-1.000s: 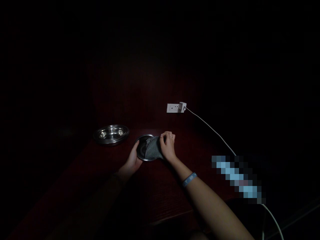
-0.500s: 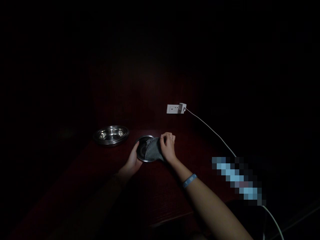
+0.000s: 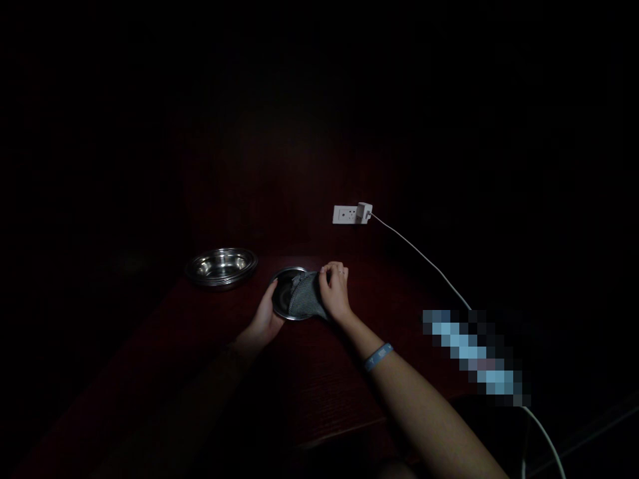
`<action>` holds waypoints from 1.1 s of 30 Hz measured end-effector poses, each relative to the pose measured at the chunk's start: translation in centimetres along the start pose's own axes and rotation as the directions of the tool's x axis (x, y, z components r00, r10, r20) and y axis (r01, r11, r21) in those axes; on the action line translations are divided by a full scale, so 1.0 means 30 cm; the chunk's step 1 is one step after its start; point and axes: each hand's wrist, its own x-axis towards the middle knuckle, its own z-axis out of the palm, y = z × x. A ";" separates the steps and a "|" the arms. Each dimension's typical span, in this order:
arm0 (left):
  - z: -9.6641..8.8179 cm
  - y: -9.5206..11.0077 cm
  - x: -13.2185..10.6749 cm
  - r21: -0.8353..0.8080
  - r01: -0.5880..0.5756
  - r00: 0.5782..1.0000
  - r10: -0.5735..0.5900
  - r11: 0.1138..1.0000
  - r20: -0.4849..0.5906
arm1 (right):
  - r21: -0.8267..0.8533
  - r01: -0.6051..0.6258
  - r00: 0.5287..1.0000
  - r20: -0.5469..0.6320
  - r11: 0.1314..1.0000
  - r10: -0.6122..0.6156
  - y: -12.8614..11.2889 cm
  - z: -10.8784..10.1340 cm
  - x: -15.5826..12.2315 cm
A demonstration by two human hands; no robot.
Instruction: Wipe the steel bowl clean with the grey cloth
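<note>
Gripping the steel plate's (image 3: 284, 299) rim, the left hand (image 3: 264, 319) steadies it while the right hand (image 3: 333, 293) pinches a grey cloth (image 3: 304, 297) against it.

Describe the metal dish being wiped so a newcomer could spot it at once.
On the dark red table, look just below the white power strip. The small steel dish sits tilted between the left hand and right hand. Unlike the stacked bowls to its left, a grey cloth covers it.
</note>
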 end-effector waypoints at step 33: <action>0.008 -0.003 -0.003 0.012 -0.020 1.000 0.020 1.000 0.012 | 0.235 0.103 0.988 0.092 0.967 -0.128 -0.039 -0.013 -0.006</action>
